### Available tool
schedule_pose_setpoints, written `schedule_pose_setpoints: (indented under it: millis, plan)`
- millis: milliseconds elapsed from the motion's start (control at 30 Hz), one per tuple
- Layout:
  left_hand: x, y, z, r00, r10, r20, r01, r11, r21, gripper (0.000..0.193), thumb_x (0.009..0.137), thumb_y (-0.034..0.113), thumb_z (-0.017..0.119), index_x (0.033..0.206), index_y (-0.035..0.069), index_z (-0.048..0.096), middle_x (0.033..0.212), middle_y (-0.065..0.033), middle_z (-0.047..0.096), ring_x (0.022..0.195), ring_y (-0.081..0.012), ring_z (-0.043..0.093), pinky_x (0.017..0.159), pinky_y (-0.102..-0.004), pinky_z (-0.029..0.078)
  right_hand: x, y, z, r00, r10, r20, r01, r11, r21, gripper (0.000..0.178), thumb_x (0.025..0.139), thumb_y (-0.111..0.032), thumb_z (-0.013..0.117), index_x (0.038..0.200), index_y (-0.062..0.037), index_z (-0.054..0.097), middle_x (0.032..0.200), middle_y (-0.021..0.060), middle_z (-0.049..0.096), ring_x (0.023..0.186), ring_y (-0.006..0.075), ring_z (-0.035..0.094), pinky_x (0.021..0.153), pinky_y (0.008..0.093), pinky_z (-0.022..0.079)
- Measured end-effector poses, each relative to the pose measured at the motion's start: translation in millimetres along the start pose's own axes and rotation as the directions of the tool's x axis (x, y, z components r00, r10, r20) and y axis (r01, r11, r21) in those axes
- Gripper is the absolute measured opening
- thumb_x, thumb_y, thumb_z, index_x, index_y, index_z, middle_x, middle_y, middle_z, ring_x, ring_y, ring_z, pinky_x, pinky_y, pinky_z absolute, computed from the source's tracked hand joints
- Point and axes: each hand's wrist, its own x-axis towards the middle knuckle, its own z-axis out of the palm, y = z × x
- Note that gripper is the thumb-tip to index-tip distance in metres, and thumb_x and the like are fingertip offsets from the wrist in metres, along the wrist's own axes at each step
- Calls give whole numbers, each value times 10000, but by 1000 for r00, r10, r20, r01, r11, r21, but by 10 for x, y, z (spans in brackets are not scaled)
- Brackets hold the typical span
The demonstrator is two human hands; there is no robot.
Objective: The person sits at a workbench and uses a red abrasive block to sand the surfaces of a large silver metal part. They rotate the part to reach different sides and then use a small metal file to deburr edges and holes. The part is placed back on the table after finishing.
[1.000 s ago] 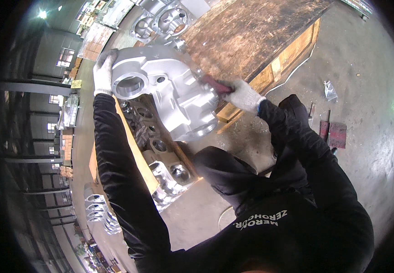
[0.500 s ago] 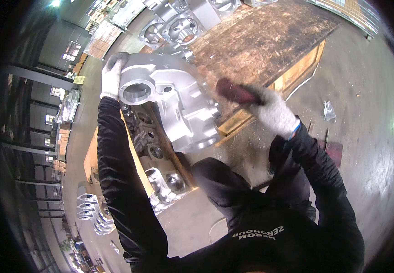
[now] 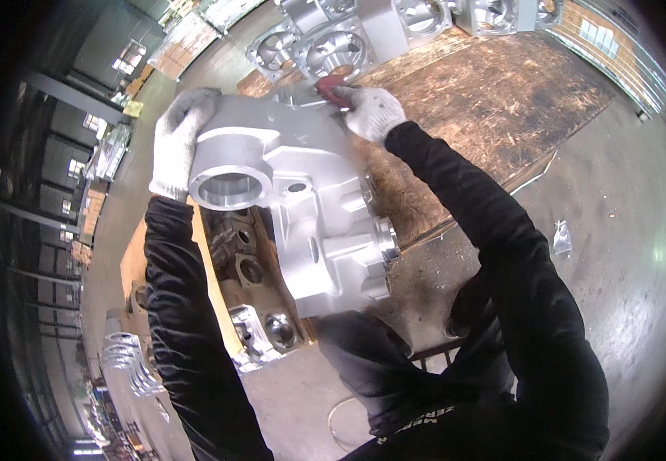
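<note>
A large silver-grey metal casting (image 3: 310, 169) with a round bored opening and several ribs is held tilted above the end of the workbench. My gloved left hand (image 3: 179, 138) grips its upper left edge, beside the round boss. At the casting's far side, my gloved right hand (image 3: 375, 114) is closed on a dark red hand-sized piece (image 3: 334, 90), which looks like an abrasive pad; its exact kind is unclear. That piece lies at the casting's far edge, and whether it touches the metal cannot be told. Part of the casting's far and lower side is hidden.
The worn wooden bench top (image 3: 494, 107) spreads to the right, with several more castings (image 3: 337, 52) along its far edge. An open wooden crate (image 3: 208, 269) of metal parts stands below my left arm. A clear plastic bag (image 3: 562, 237) lies on the floor at right.
My right hand has moved left and away from me with the dark red piece, from beside the casting to its far edge. The casting looks larger and sits lower in view.
</note>
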Motion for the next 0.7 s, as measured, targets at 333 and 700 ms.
schedule_pose_setpoints:
  millis: [333, 700]
  plan:
    - [37, -113, 57, 999, 35, -7, -36, 999, -27, 259, 976, 131, 642, 1168, -29, 707, 1092, -77, 707, 1023, -140, 639, 931, -267, 496, -206, 38, -554, 973, 181, -144, -113, 915, 387, 579, 840, -136, 536, 1414, -139, 616, 1210, 235, 706, 1182, 400, 656, 1036, 432, 509]
    - [53, -83, 70, 995, 97, 8, -97, 994, 45, 312, 949, 183, 673, 1169, -36, 707, 1103, -100, 727, 1021, -160, 657, 933, -288, 508, 10, 639, 347, 907, 357, 225, -417, 676, 607, 334, 903, -221, 621, 1126, 3, 727, 913, 187, 744, 820, 262, 729, 730, 382, 573]
